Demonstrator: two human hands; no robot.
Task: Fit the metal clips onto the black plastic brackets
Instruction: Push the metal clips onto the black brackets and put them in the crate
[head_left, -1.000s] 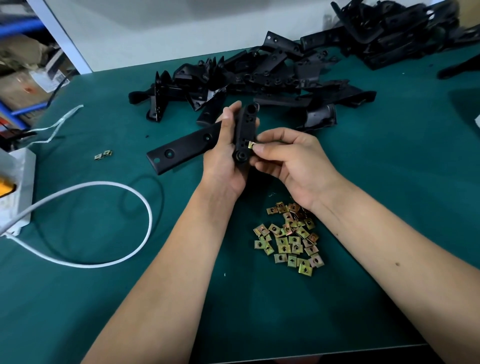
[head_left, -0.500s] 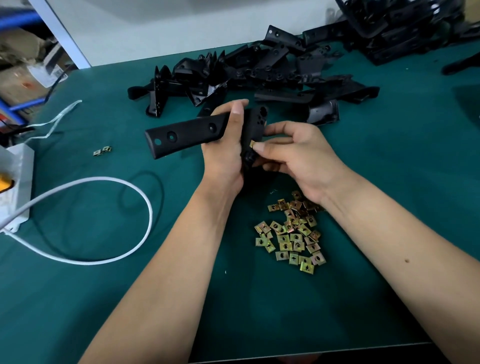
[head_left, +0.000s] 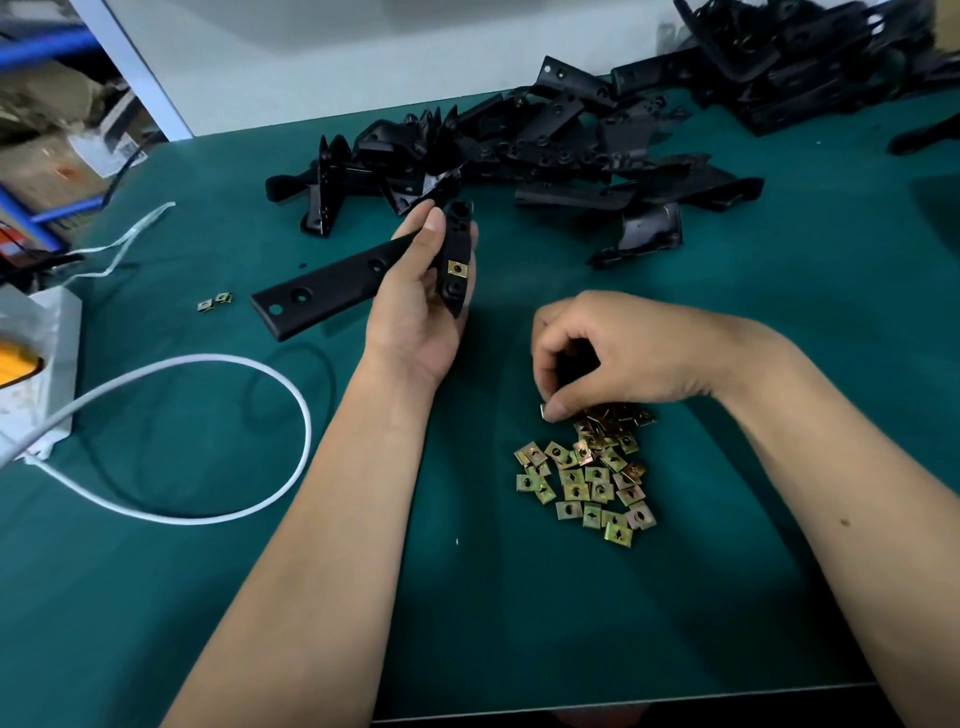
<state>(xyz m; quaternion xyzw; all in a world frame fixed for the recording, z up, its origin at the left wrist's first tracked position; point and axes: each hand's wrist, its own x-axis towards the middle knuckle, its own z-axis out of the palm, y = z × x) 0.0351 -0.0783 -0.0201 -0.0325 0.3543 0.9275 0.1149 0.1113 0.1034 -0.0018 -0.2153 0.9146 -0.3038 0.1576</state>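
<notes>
My left hand (head_left: 415, 306) grips a black L-shaped plastic bracket (head_left: 322, 291) above the green table, its long arm pointing left. A brass metal clip (head_left: 457, 268) sits fitted on the bracket's short upright part. My right hand (head_left: 602, 358) has its fingers curled down over the top of a pile of brass clips (head_left: 592, 478), and thumb and forefinger pinch one clip (head_left: 545, 412) at the pile's upper left edge.
A heap of black brackets (head_left: 545, 150) lies across the back of the green table (head_left: 779, 364); more are stacked at the far right (head_left: 810, 62). Two stray clips (head_left: 214, 302) lie at left. A white cable (head_left: 218, 364) loops from a white box (head_left: 47, 364) at the left edge.
My right hand left the bracket and dropped to the clip pile, where it pinches a clip. The clip it was pressing now sits on the bracket. My left hand tilted the bracket.
</notes>
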